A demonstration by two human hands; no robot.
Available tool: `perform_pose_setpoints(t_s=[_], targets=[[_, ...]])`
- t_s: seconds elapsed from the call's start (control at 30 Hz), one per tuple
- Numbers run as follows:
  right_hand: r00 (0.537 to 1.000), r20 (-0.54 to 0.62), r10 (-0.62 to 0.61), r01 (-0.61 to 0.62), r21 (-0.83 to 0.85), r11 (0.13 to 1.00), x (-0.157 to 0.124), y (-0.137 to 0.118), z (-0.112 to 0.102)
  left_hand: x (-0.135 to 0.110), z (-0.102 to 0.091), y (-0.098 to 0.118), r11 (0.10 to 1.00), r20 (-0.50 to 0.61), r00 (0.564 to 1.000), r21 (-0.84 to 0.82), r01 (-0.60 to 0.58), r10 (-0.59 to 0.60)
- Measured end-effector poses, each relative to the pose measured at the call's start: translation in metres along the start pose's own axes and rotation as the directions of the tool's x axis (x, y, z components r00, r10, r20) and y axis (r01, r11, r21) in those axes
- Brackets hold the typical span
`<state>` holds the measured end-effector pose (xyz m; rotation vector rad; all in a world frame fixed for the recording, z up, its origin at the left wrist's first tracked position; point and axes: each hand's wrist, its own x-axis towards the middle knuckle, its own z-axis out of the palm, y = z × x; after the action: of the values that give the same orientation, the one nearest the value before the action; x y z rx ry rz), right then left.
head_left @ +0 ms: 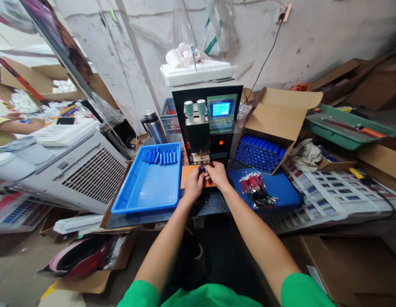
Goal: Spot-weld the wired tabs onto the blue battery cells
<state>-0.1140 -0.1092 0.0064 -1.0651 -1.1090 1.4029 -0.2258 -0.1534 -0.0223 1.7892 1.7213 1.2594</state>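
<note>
Both of my hands meet under the electrodes of a black spot welder (202,138) with a lit blue screen. My left hand (194,184) is closed around a small blue battery cell (202,169), mostly hidden by the fingers. Close beside it, my right hand (217,175) has its fingers pinched at the electrode tips; what they hold is too small to make out. Beneath the hands lies an orange board (187,172). To the right, a bundle of red and black wire leads (257,189) rests on a blue pad (286,194).
At left stands a blue tray (147,189) with several blue cells at its far end. An open cardboard box (278,115) of blue cells is right of the welder. Behind the tray is a steel flask (155,127). A co-worker's arm (21,125) shows at far left.
</note>
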Motion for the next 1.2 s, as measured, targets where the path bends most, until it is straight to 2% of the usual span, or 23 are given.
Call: perform_pose_setpoints(t_s=[0.9, 1.2], targets=[[0.999, 0.031, -0.011, 0.011, 0.024, 1.000, -0.002, 0.003, -0.002, 0.000, 0.000, -0.001, 1.000, -0.002, 1.000, -0.010, 0.021, -0.021], [1.000, 0.009, -0.003, 0.002, 0.024, 1.000, -0.018, 0.007, -0.016, -0.001, 0.000, 0.000, 0.998, 0.004, 1.000, -0.063, 0.004, -0.004]])
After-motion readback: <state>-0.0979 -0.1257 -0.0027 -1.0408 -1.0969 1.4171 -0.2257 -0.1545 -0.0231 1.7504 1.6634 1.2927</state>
